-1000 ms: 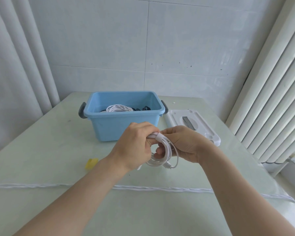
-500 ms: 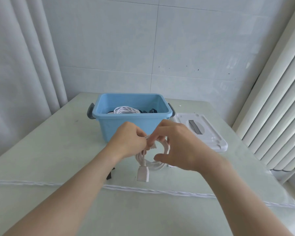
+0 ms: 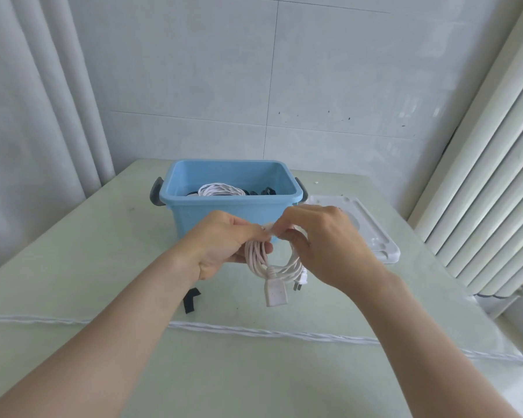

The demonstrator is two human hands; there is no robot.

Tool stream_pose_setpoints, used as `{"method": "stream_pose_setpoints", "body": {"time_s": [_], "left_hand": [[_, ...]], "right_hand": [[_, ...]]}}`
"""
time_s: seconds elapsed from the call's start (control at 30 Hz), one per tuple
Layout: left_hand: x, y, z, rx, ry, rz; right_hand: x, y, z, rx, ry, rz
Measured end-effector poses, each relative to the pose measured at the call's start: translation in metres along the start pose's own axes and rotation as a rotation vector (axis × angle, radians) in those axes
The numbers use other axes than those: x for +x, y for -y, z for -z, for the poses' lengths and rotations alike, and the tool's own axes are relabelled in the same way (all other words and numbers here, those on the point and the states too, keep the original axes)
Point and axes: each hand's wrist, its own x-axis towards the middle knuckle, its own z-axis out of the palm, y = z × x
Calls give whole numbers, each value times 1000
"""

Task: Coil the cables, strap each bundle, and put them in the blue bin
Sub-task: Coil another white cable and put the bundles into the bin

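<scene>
A coiled white cable (image 3: 264,262) hangs in the air just in front of the blue bin (image 3: 224,217), its socket end dangling below and a plug showing at the lower right. My left hand (image 3: 224,244) grips the coil's left side. My right hand (image 3: 326,245) pinches a white strap at the top of the coil, where the two hands meet. Inside the bin lie a white coiled bundle (image 3: 221,190) and dark cables. A black strap (image 3: 190,300) lies on the table below my left wrist.
A long white twisted cable (image 3: 269,332) runs across the table from left to right, under both forearms. A white lid (image 3: 366,224) lies right of the bin. Curtains hang on the left, a ribbed white radiator stands on the right.
The coil has turned so its socket end hangs down. My right hand came over the top of the coil. The view shifted and a black strap shows on the table.
</scene>
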Motion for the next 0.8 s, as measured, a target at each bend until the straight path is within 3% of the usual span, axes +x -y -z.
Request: {"method": "stream_pose_setpoints", "body": {"time_s": [0.33, 0.47, 0.8], "left_hand": [[-4, 1, -3, 406, 49, -168], [-6, 2, 2, 582, 112, -233], [-11, -6, 7, 743, 129, -352]], "right_hand": [[-1, 4, -8, 96, 11, -174], [-2, 6, -10, 164, 150, -340], [0, 3, -3, 597, 282, -505]]}}
